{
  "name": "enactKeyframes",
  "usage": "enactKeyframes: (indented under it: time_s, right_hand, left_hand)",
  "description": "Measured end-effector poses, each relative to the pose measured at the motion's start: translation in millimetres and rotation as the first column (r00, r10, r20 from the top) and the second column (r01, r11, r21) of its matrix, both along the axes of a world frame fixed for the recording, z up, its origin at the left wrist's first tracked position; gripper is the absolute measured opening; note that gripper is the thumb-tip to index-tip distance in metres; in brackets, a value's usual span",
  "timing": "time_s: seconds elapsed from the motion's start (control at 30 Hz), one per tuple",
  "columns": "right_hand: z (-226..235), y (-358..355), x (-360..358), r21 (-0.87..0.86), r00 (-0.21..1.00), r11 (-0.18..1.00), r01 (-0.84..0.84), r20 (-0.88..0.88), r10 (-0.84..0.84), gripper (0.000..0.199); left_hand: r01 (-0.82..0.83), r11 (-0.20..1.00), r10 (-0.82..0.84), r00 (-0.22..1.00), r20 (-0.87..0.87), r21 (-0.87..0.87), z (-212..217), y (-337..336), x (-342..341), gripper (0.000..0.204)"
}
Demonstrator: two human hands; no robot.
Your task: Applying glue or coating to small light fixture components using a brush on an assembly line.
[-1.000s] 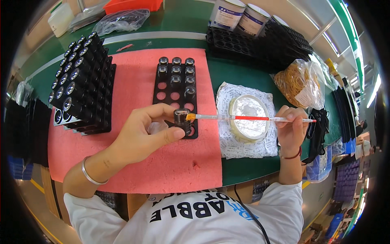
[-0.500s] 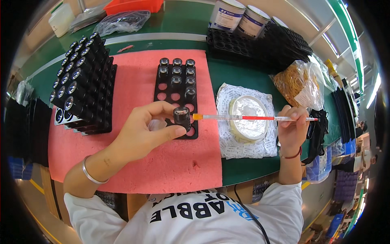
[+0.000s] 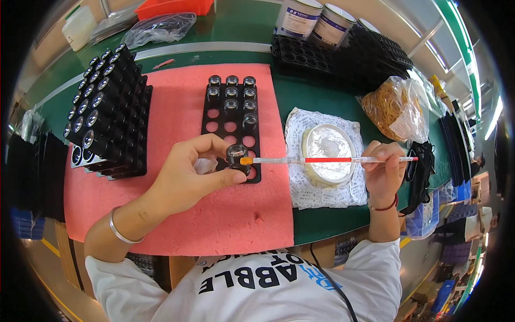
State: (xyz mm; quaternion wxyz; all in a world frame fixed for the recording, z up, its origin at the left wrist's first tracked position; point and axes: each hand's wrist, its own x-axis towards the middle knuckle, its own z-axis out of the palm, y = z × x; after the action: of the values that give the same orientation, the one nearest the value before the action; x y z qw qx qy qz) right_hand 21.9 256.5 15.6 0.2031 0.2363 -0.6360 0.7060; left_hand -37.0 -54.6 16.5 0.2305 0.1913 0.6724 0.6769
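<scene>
My left hand [image 3: 179, 169] pinches a short black cylinder with a glassy top [image 3: 234, 152], like a flashlight head, between thumb and forefinger. A crumpled whitish piece [image 3: 206, 165] shows by its curled fingers; I cannot make out what it is. Held like a pen in my right hand [image 3: 384, 166] is a thin brush [image 3: 328, 160] with a clear and red handle. Its orange tip lies at the cylinder's top edge. Underneath the left hand, a black perforated tray [image 3: 205, 127] carries several similar cylinders in its far holes; pink shows through other holes.
A pink foam mat [image 3: 177, 225] covers the bench. Stacked trays of black cylinders [image 3: 115, 121] stand left. Right of the mat, a round pale tub [image 3: 352, 155] rests on printed paper [image 3: 300, 198]. Beyond lie a bag of rubber bands [image 3: 383, 110], black trays [image 3: 300, 53] and cans [image 3: 298, 21].
The brush has moved slightly left, and its tip now overlaps the cylinder's top edge instead of sitting just beside it. The cylinder is tilted a little differently in my left hand.
</scene>
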Motion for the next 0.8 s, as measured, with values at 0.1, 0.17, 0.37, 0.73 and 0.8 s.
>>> enactKeyframes:
  time_s: [0.1, 0.17, 0.37, 0.73, 0.8]
  right_hand:
    - [0.3, 0.7, 0.5, -0.002, 1.0, 1.0, 0.017, -0.003, -0.017, 0.029]
    - [0.1, 1.7, 0.7, -0.004, 1.0, 1.0, 0.03, -0.002, -0.03, 0.029]
    - [-0.2, 4.2, -1.3, -0.008, 0.999, 0.999, 0.031, -0.013, -0.031, 0.029]
    - [1.1, 8.3, -2.6, -0.045, 0.986, 0.989, 0.141, -0.08, -0.144, 0.027]
    - [1.8, 9.6, -1.1, -0.071, 0.989, 0.99, 0.125, -0.075, -0.131, 0.027]
  left_hand:
    - [0.014, 1.0, -0.015, 1.0, -0.019, -0.028, 3.2, 0.5, 1.4, 0.023]
    - [0.03, 0.999, -0.03, 0.999, -0.023, -0.022, 4.3, 0.4, 2.5, 0.024]
    - [0.052, 0.996, -0.046, 0.996, -0.08, 0.075, -11.7, 0.5, 1.6, 0.028]
    - [0.078, 0.988, -0.077, 0.997, -0.014, 0.131, -7.0, 0.8, 2.1, 0.026]
    - [0.076, 0.997, -0.076, 0.997, 0.019, 0.027, 0.6, -1.5, 1.2, 0.025]
